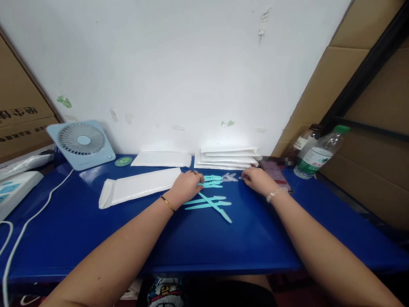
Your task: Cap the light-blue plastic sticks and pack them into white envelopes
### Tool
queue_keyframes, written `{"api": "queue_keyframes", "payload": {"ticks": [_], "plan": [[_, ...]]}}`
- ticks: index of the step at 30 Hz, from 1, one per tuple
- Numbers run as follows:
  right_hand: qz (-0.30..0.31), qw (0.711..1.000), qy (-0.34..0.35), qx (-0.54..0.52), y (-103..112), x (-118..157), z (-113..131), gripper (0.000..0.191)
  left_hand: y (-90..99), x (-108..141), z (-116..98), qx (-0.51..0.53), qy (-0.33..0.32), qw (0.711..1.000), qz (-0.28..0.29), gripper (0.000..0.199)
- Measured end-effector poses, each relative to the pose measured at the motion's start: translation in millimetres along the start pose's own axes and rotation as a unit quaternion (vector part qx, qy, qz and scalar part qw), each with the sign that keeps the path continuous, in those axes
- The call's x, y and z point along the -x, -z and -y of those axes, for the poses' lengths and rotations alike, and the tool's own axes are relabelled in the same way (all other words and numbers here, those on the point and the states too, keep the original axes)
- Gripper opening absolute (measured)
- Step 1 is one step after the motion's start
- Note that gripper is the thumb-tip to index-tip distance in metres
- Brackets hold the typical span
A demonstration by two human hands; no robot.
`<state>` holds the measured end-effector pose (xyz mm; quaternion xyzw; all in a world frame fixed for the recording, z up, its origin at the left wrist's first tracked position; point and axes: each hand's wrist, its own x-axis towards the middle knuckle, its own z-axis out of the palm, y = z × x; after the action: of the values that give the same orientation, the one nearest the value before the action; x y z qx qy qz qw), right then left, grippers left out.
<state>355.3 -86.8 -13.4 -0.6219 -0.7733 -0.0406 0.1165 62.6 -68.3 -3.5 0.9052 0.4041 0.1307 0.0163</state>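
Several slim teal sticks with wider flat ends, shaped like eyebrow razors [214,204], lie on the blue table; one crosses over two others. Behind them is a closer row of teal eyebrow razors [212,182], whose handle ends go under the curled fingers of my left hand [188,186]. Just right of that row sits a small group of pale lilac plastic pieces [230,177]. My right hand [257,179] has its fingertips pinched together at another lilac piece [240,177], mostly covered by the fingers.
White padded envelopes [141,187] lie flat at left, with a stack of envelopes [226,158] by the wall. A blue fan [83,142] and round green disc [123,161] stand left. At right are a phone-like slab [275,172], a water bottle [317,156] and a dark-capped bottle [306,141].
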Motion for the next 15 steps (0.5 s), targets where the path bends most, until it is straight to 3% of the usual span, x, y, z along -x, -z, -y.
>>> {"api": "queue_keyframes", "payload": {"ticks": [4,8,12,15], "plan": [[-0.015,1.000,-0.008,-0.018,-2,-1,5,0.010,1.0,-1,0,0.001,0.010,1.000,0.012,0.015],[-0.081,0.974,-0.030,-0.211,0,3,9,0.011,2.3,-1,-1,0.025,0.018,1.000,0.002,0.012],[-0.120,0.874,-0.043,-0.469,11,8,27,0.031,4.3,-1,-3,0.134,0.050,0.990,-0.015,0.011],[-0.151,0.802,-0.064,-0.575,19,11,45,0.028,4.2,-1,-6,0.260,0.075,0.962,-0.022,0.015]]}}
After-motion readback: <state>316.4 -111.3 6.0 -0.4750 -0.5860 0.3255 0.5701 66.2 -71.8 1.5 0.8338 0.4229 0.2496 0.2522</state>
